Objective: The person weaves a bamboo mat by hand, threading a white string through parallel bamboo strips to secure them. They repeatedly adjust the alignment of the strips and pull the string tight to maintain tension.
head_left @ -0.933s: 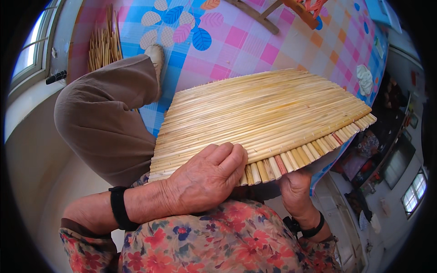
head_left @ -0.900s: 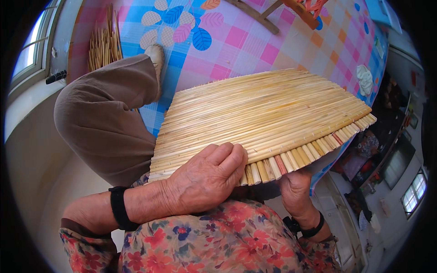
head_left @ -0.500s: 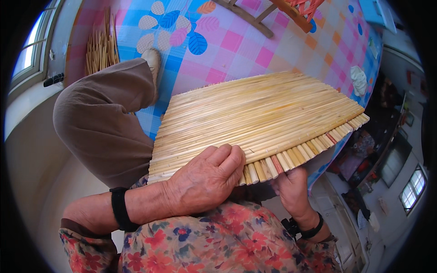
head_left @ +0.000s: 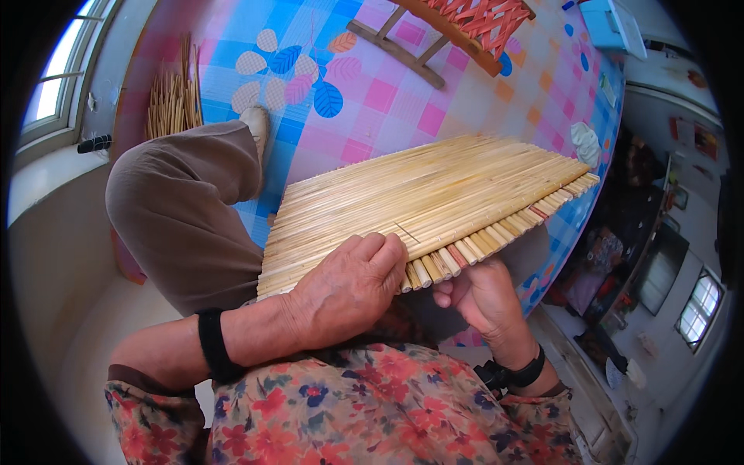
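Observation:
A stiff mat of pale stalks (head_left: 403, 190), laid in two crossed layers, tilts over my lap. Short stalk ends show along its right edge. Its near edge is gripped by my left hand (head_left: 349, 271), with the fingers bent over the top and the knuckles up. A thin dark needle-like sliver (head_left: 407, 232) shows on the top face just beside these knuckles. Below the stalk ends, my right hand (head_left: 488, 302) reaches under the mat with its fingers curled. The mat partly hides those fingertips, and I cannot make out what they hold.
Loose stalks (head_left: 172, 108) stand in a bundle against the wall at the far left. A wooden frame with red woven strips (head_left: 480, 31) is on the patterned floor sheet (head_left: 372, 124) ahead. A crumpled white cloth (head_left: 585, 144) and a light blue box (head_left: 608, 27) lie at right.
The mat's right end has shifted left in view. My right hand has moved a little up and left, showing more of its curled fingers. The dark sliver beside my left hand now shows more clearly.

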### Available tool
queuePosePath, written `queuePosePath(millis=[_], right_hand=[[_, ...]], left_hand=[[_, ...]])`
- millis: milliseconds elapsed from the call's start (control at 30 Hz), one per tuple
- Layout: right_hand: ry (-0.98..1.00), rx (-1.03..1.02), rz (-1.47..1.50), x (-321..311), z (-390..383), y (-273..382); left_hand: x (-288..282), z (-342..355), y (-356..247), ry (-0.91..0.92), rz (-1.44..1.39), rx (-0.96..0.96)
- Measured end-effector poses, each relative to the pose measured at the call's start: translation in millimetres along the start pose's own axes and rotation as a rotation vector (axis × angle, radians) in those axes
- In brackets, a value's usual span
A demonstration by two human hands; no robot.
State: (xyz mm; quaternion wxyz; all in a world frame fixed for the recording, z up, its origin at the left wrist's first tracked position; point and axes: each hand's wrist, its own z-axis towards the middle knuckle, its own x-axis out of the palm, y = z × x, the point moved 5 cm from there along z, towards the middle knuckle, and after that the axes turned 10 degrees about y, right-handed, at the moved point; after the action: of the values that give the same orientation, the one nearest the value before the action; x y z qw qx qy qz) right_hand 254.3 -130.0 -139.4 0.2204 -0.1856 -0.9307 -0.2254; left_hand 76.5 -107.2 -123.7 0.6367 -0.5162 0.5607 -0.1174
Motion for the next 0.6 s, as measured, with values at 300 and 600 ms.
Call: queuePosePath(millis=[300, 600], right_hand=[[0.031, -0.231, -0.055, -62, -30, 42], [-0.231, -0.354, -0.294, -62, -30, 61]], left_hand=[[1, 3, -2, 0.024, 0.138, 0.062], [-13, 10, -24, 0.075, 0.303, 0.160]])
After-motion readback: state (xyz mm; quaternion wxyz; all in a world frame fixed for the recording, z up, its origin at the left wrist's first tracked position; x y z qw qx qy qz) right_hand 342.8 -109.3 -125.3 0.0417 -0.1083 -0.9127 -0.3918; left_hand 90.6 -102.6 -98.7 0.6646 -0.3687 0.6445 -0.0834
